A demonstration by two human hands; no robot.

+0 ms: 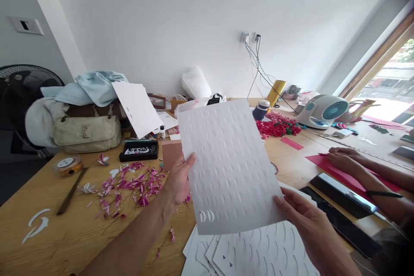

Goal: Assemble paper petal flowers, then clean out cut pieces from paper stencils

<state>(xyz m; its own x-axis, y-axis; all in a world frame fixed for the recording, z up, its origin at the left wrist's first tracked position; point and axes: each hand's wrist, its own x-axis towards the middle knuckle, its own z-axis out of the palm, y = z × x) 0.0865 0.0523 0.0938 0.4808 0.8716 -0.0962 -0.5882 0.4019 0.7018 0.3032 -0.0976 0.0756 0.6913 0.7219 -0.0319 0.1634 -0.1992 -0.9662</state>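
Observation:
I hold up a white sheet of paper [229, 159] covered in rows of small curved petal-like cuts, with a few cut-outs gone near its lower left corner. My left hand [181, 179] grips its left edge, thumb in front and fingers behind. At the lower right edge, my right hand [296, 207] pinches the sheet the same way. Below it on the table lies a stack of cut white sheets [258, 252], some with larger curved cuts. To the left of my left hand are scattered pink-and-white paper petals [139, 185].
A co-worker's hands [343, 159] rest on red paper [317, 166] at the right, near a black device [343, 194]. A small fan [323, 111] stands behind. Red beaded pieces [280, 125] lie at the back. On the left are a beige bag [87, 131] and a brown stick [71, 192].

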